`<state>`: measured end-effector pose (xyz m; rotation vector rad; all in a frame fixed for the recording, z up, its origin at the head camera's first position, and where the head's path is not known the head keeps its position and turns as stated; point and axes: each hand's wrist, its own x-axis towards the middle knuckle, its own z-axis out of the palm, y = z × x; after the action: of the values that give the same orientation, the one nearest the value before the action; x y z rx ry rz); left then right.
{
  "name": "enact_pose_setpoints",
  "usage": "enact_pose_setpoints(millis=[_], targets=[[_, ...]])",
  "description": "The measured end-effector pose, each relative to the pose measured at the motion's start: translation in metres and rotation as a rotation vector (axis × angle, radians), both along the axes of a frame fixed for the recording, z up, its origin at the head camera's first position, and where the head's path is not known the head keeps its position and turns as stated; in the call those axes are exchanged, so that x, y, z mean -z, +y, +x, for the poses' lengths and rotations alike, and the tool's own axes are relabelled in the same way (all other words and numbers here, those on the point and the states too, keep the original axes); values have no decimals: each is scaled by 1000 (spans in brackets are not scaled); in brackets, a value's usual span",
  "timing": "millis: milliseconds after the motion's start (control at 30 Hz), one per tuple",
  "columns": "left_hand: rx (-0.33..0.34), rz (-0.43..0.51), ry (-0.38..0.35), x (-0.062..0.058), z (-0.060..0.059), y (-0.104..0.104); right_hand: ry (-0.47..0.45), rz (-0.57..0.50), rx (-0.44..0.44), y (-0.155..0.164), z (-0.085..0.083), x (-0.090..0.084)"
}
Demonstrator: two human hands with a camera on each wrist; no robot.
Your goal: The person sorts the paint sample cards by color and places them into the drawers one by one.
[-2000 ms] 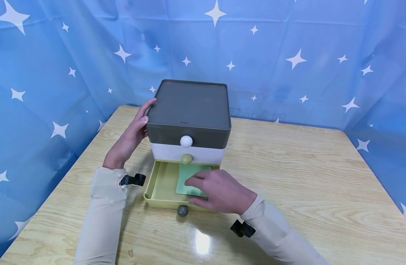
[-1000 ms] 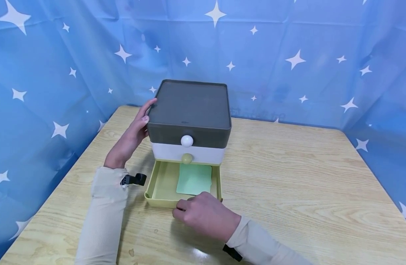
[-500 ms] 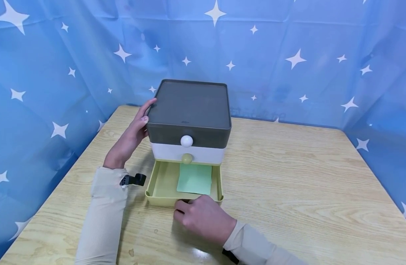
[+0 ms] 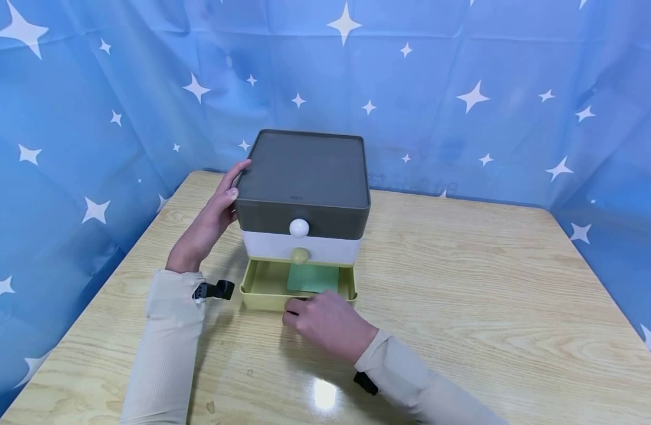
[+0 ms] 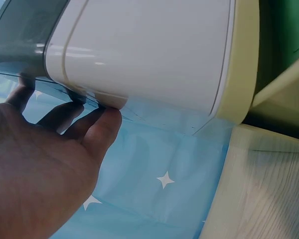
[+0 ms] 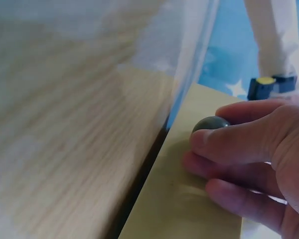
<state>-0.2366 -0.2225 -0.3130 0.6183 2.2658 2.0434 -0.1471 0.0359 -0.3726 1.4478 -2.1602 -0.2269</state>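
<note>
A small drawer unit [image 4: 306, 168] stands on the table, with a dark grey top, a white middle tier and a yellow-green bottom drawer [image 4: 262, 301] pulled partly out. Inside that drawer lies a flat light-green sheet or card [image 4: 310, 278], its back end hidden under the tier above. My right hand [image 4: 330, 324] pinches the round grey knob [image 6: 209, 123] on the drawer's front between thumb and fingers. At the unit's left side, my left hand [image 4: 207, 219] rests its fingertips against the wall; in the left wrist view the fingers [image 5: 107, 127] touch the dark and white tiers.
A white knob [image 4: 299, 228] and a yellow-green knob [image 4: 300, 255] stick out from the upper drawers' fronts. The wood-grain table [image 4: 479, 295] extends around the unit. Behind it hangs a blue curtain [image 4: 421, 77] with white stars.
My right hand has gone from over the green sheet to the grey knob, and the bottom drawer has slid partway inward. My left hand stays in place.
</note>
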Motion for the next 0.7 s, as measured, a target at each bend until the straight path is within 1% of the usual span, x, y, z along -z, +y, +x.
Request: enact_pose_setpoints(millis=[100,233,367,500,700], targets=[[1,0,-2,0,0,0,-21,5,8,0,-7,0],[2,4,-2,0,0,0,-83,-3,15,-1,-15,-1],[0,6,-2,0,0,0,-137,2,43,-2,-22,-2],[1,3,-6,-1,1,0,-158,4,74,-2,-29,-2],[4,-2,-6,-2,1,-1,-171,-21,95,-1,-38,-1]])
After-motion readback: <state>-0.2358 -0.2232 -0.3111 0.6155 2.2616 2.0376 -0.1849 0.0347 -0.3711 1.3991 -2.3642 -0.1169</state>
